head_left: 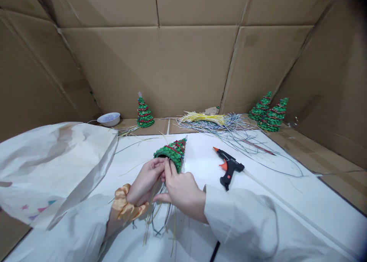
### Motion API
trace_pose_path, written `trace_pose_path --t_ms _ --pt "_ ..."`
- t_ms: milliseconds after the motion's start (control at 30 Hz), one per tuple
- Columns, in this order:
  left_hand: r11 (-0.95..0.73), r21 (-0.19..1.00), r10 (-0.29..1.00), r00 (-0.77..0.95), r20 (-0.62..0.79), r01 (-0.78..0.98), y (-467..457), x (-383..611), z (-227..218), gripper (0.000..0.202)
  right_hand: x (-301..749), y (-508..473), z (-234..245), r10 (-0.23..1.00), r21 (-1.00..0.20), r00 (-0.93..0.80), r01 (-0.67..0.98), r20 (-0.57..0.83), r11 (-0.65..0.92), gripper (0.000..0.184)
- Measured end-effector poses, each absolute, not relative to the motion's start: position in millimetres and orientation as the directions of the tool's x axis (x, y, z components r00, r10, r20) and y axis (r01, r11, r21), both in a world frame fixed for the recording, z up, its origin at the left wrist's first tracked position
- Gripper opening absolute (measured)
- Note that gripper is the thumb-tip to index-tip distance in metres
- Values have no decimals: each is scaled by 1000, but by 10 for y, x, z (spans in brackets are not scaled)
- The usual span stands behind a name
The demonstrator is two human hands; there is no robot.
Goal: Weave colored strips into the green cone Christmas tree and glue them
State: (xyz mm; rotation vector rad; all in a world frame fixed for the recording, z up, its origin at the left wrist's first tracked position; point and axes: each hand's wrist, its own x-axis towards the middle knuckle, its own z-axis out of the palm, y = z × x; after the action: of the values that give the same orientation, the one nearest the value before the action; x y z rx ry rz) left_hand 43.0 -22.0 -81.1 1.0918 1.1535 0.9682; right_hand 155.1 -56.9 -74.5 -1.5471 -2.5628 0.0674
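Observation:
A small green cone-shaped Christmas tree [173, 151] with red bead garlands lies tilted over the white table [286, 189], tip pointing up and right. My left hand [146, 179] and my right hand [180, 189] both grip its open base, fingers pinched at the rim. Thin yellow, blue and silver strands [160, 220] hang from under my hands toward me. A gold scrunchie [123, 206] sits on my left wrist. A black hot-glue gun [229, 168] with an orange trigger lies on the table just right of my hands.
One finished tree [145, 113] stands at the back left, two more trees [269, 111] at the back right. A heap of loose strands [218, 120] lies between them. A white bowl [109, 119] sits back left, a white bag [54, 162] at left. Cardboard walls [183, 63] surround the table.

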Motion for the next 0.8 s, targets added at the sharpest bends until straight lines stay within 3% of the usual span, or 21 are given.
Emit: trace_pose_path --t_ms 133,300,467,600,700,800 --pt "156 985 966 195 -168 74 -216 406 -720 23 1546 -567 -730 879 -120 -471 871 75 477 95" --pt "-52 964 946 322 -36 260 -178 294 -644 29 1550 -546 -749 886 -103 -459 880 63 463 96" --pt "-327 730 906 420 61 600 -220 138 -344 23 1551 -536 -734 894 -105 -446 888 35 447 100" --pt "-548 596 834 442 330 588 -123 145 -98 26 1542 -525 -778 898 -94 -439 893 35 440 100" --pt "-676 468 725 629 281 570 92 200 -128 39 1546 -517 -823 900 -111 -431 893 69 436 98" --pt "-721 478 650 729 217 501 304 232 -266 39 1555 -510 -847 900 -131 -430 891 65 435 94"
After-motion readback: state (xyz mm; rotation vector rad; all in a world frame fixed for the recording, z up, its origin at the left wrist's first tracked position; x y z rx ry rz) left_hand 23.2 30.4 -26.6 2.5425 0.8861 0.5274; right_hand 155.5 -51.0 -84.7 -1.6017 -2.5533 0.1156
